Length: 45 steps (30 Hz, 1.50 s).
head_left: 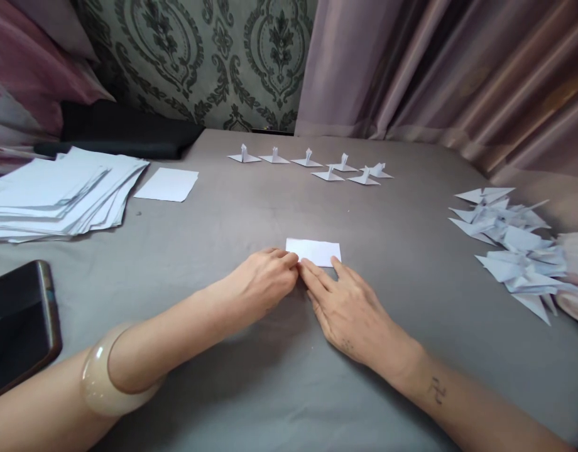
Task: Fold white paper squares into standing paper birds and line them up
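A small white sheet of paper (315,252), folded into a rectangle, lies flat on the grey cloth in front of me. My left hand (272,279) has its fingers closed at the paper's near left corner, pinching the edge. Flat beside it, my right hand (348,304) rests with fingers stretched out, the fingertips pressing the near edge and the thumb on the right corner. Both hands' fingertips almost meet at the near edge and hide part of it. A pale bangle (98,376) circles my left forearm.
Several folded paper birds (329,174) stand at the back, and a heap of flatter folded paper pieces (519,245) lies at right. On the left are stacked white sheets (58,194), a single square sheet (169,184), a phone (18,326) and black cloth (129,129).
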{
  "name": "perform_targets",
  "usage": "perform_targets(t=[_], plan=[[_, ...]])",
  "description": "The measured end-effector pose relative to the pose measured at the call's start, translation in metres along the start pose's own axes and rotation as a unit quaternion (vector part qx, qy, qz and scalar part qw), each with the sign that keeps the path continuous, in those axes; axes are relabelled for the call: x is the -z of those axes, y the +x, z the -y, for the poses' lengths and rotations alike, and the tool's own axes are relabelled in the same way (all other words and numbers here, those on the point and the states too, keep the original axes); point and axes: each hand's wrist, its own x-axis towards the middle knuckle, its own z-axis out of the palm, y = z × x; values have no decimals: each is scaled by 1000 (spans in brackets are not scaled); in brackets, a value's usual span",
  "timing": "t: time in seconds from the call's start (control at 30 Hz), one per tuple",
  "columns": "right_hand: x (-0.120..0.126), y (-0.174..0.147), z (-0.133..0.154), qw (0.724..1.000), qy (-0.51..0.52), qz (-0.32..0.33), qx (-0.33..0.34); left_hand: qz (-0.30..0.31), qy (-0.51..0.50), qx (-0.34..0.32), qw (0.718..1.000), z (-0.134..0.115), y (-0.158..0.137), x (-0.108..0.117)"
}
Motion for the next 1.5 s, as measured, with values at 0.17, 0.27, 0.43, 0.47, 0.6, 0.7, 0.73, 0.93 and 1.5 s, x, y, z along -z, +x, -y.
perform_targets(t=[0.17,0.27,0.43,0.47,0.6,0.7,0.73,0.93,1.5], plan=[[1,-1,2,999,16,25,13,13,-31,-5,999,6,-5,6],[3,0,2,999,34,35,6,13,-36,10,999,7,-5,7],[7,-3,2,997,43,47,-32,19,-56,34,998,7,-5,7],[9,-5,1,997,43,48,-41,11,-58,35,998,7,-6,6],[13,-10,-4,995,40,50,-75,-33,-62,38,997,8,-7,2],[16,-11,-9,993,38,49,-96,-56,-56,45,996,9,-6,0],[17,-11,-11,993,39,51,-100,-64,-50,45,996,9,-5,-1],[26,-10,-14,987,42,92,-126,-131,6,49,990,5,7,-12],[-9,-6,-66,900,231,-130,-346,-182,-8,24,983,8,35,-14]])
